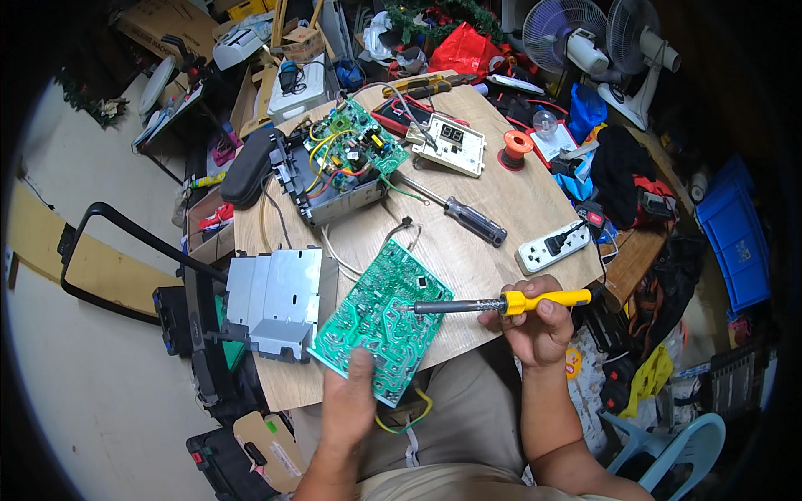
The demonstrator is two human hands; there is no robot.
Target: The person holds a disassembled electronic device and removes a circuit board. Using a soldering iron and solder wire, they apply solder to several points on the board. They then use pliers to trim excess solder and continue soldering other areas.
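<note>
My left hand grips a green circuit board by its near left edge, thumb on the upper face. Its solder side faces up, and the board is tilted at the table's near edge. A yellow-green wire hangs from its near end. In my right hand is a yellow-handled soldering iron, held level and pointing left. Its tip is over the middle of the board; whether it touches cannot be made out.
On the wooden table are a bent metal cover, an opened unit with a second circuit board, a screwdriver, a solder spool, a display panel and a power strip. A blue plastic chair stands at lower right.
</note>
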